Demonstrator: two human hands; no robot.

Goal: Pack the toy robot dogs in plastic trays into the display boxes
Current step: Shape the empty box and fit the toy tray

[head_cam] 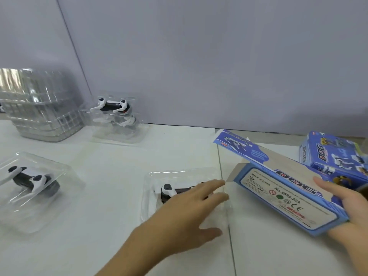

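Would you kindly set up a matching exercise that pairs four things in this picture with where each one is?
Things:
1. open blue display box
2. stack of empty clear trays
3. trayed toy dog under the left hand
4. closed blue box

Places:
A. far left, by the wall
B. far right, behind the open box
C. held by the right hand
D. centre of the table, beside the open box's mouth

Pairs: 1-C, 2-A, 3-D, 4-B

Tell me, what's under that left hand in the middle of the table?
The left hand rests open on a clear plastic tray holding a toy robot dog. Only one white leg and part of its dark body show; the hand covers the rest.
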